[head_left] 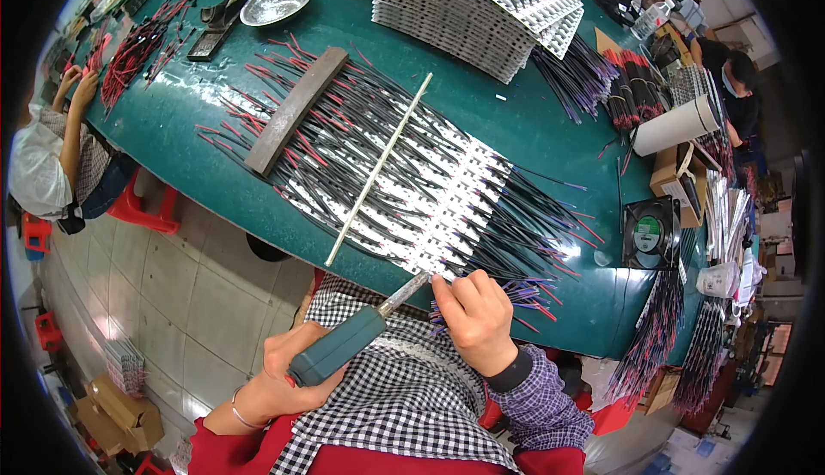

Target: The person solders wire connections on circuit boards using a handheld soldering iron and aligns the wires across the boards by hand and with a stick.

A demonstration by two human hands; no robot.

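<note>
My left hand (pixel 292 374) is wrapped round the thick green handle of a soldering iron (pixel 344 342). Its metal barrel slants up to the near corner of a white panel of LED strip boards (pixel 455 209). Right beside the tip, my right hand (pixel 477 316) is closed in a pinch at the panel's edge; what lies between the fingertips is hidden, though purple and black wires (pixel 524 295) show around it. Black wires with red ends spread across the panel. A dark bar (pixel 296 112) and a thin pale stick (pixel 378 170) lie across them.
Stacked white panels (pixel 455 20) stand at the back. A metal bowl (pixel 277 3) and a small black stand (pixel 215 28) sit far left, a black fan (pixel 650 233) and a white roll (pixel 679 125) to the right. Another person's hands (pixel 77 84) handle red wires at the left.
</note>
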